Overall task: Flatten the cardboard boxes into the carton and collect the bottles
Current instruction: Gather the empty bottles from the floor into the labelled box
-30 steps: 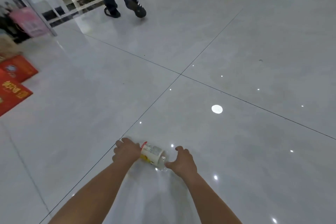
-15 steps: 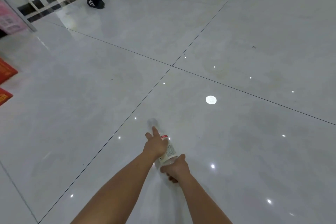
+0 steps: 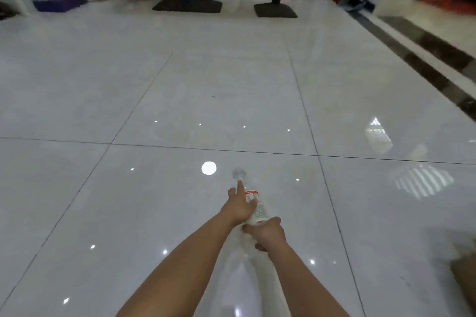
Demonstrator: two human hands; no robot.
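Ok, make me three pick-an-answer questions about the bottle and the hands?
1. Where is the bottle? A between both hands B on a stool C in a carton
2. What colour is the top band of its label? A green B red C blue
3. What is the right hand doing? A lying flat B pointing C gripping the bottle
1 A, both the left hand and right hand hold it; 2 B, a red strip tops the label; 3 C, its fingers curl round the bottle.

Bright even light, glare spots on glossy floor, striped reflection at three o'clock, motion blur at twelve, edges bowed
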